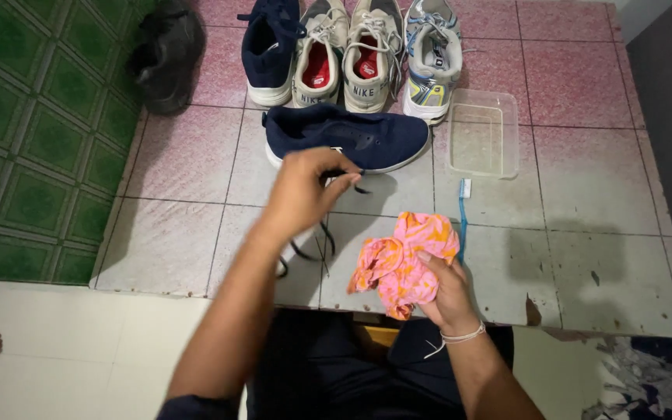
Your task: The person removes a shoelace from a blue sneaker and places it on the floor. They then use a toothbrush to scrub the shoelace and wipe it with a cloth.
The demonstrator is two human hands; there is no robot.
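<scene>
Pinching a black shoelace (322, 237) in the left hand (302, 190), grip closed on it just beside the navy shoe (351, 138) lying sideways on the tiled surface (180, 194) | right hand (446, 292) grip bunched on the pink-orange cloth (400, 260) at the near edge | blue toothbrush (463, 214) part hidden by cloth; clear tub (482, 132) contents unclear.

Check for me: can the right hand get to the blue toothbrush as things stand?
Probably yes, once freed. The right hand holds the pink-orange cloth, and the blue toothbrush lies just beyond it on the tiled table, nothing between them.
</scene>
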